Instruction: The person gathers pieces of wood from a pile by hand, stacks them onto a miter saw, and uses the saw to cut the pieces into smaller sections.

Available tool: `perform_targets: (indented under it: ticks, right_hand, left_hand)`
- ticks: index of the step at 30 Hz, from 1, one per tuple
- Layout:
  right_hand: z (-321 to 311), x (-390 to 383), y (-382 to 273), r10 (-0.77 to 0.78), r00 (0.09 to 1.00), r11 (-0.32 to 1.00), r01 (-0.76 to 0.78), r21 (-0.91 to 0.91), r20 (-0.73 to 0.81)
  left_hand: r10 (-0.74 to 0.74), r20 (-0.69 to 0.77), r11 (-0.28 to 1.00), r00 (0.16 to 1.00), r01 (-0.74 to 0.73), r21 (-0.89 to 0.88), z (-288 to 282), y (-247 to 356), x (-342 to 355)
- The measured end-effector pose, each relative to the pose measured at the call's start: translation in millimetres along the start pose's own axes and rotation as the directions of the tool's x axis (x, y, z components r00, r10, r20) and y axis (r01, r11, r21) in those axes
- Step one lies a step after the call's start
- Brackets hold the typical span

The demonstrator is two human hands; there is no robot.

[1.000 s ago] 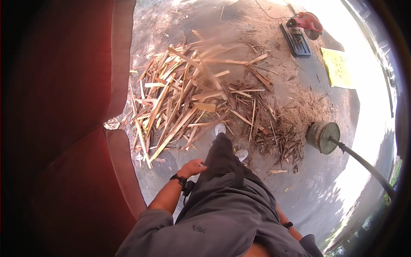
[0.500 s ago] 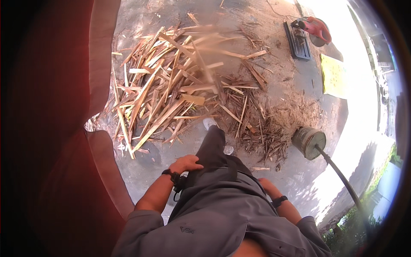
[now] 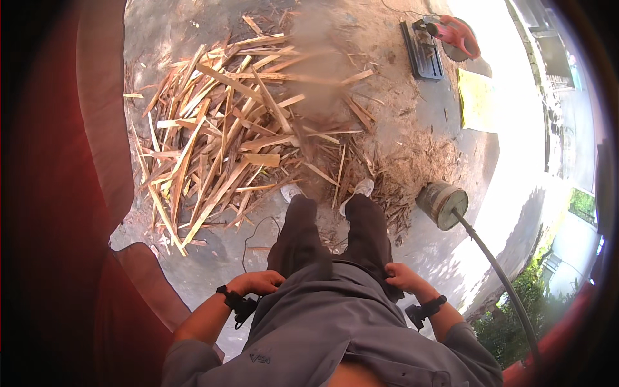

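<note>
My left hand is closed at my left hip, its fingers curled against the dark trousers where they meet the grey shirt. At the other hip, my right hand has its fingers bent in and pinching the trouser cloth. Each wrist wears a black strapped device. In front of my white shoes spreads a pile of wood strips, thin and splintered, lying crosswise over one another.
A concrete-filled bucket with a pole stands to the right of my feet. Farther off are a red cut-off saw on a black base and a yellow sheet. Sawdust covers the ground; red fabric fills the left side.
My right foot has come forward beside the left one. My right hand has come further into view at the hip, while the left stays at its hip. The view has shifted to the right.
</note>
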State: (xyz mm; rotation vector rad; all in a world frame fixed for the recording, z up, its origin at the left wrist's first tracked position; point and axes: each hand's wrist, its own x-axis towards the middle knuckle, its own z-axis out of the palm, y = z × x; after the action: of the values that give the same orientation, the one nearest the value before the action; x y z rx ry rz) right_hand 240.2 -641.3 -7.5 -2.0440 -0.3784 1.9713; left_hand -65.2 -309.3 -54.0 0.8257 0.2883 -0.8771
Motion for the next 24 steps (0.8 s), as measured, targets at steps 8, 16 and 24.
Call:
perform_targets:
  ticks: [8,16,24]
  right_hand:
    - [-80.7,-5.7,-59.1,-0.023,0.875,0.946,-0.138,0.294,0.484]
    - [-191.5,90.7,-70.4,0.040,0.678,0.983,0.103,-0.150,0.734]
    - [-278.4,126.7,-77.3,0.028,0.478,0.937,0.293,-0.190,0.878]
  left_hand:
    - [-0.243,-0.656,0.719,0.714,0.587,0.372,-15.4,17.5,27.2]
    - [-0.127,-0.570,0.962,0.812,0.242,0.130,9.5,6.6,91.5]
    - [-0.298,-0.120,0.879,0.947,0.223,-0.420,132.9,135.2,128.6]
